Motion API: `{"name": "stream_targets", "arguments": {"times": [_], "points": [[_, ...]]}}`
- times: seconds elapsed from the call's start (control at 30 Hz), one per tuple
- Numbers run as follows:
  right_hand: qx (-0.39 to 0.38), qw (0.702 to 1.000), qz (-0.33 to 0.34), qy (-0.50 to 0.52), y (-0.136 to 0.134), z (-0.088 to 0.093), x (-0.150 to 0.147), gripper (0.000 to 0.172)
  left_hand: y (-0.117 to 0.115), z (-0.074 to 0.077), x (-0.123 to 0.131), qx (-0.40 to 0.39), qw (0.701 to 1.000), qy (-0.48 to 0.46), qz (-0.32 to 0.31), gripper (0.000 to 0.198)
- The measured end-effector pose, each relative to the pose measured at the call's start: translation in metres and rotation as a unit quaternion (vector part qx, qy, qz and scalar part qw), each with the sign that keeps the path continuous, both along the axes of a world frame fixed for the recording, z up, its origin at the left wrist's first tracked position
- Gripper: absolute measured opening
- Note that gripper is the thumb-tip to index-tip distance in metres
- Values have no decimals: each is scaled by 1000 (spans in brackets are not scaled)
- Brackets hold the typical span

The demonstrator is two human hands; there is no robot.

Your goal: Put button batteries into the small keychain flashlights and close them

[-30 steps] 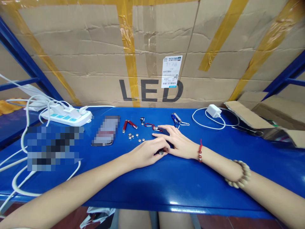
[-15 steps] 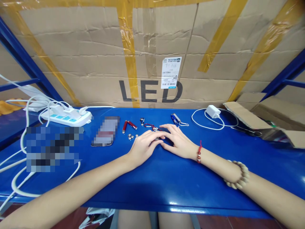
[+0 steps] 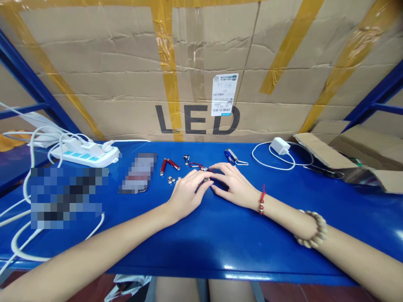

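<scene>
My left hand [image 3: 186,189] rests over the middle of the table, thumb and forefinger pinched on a small round silver piece that looks like a button cell [image 3: 206,179]. Close on its right, my right hand [image 3: 231,181] has its fingers spread, their tips beside the left fingertips. Just beyond both hands lie a red carabiner clip [image 3: 195,165] and a few small silver discs [image 3: 204,169], partly covered by fingers. To the left are two red metal tubes [image 3: 168,165], several loose button cells [image 3: 171,180] and a small black-and-silver part [image 3: 186,159].
A blue pen-shaped light with a clip [image 3: 229,156] lies behind my right hand. Left stand a phone [image 3: 138,174], a blurred-out item and a white power strip [image 3: 91,156] with cables. Right are a white charger [image 3: 280,146], scissors [image 3: 333,173] and an opened cardboard box [image 3: 365,176].
The left fingertips have drawn back slightly from the right hand, so the silver piece shows more. The whole view has shifted a little; other things lie as before.
</scene>
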State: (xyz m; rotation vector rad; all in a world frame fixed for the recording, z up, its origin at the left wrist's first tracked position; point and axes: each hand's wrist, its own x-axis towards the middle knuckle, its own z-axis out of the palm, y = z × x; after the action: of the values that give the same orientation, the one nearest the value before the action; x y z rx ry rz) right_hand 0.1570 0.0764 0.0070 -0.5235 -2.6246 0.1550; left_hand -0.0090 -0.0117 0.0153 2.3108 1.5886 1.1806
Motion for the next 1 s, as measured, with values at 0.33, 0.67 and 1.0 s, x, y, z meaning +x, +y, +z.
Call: {"name": "stream_targets", "arguments": {"times": [0.33, 0.67, 1.0], "points": [[-1, 1000, 11, -5, -1, 2, 0, 29, -2, 4, 1, -39, 999, -18, 2, 25], [4, 1000, 17, 17, 1, 0, 0, 24, -1, 2, 2, -50, 998, -26, -5, 25], [14, 999, 20, 31, 3, -3, -1, 21, 1, -1, 1, -56, 997, -29, 34, 25]]}}
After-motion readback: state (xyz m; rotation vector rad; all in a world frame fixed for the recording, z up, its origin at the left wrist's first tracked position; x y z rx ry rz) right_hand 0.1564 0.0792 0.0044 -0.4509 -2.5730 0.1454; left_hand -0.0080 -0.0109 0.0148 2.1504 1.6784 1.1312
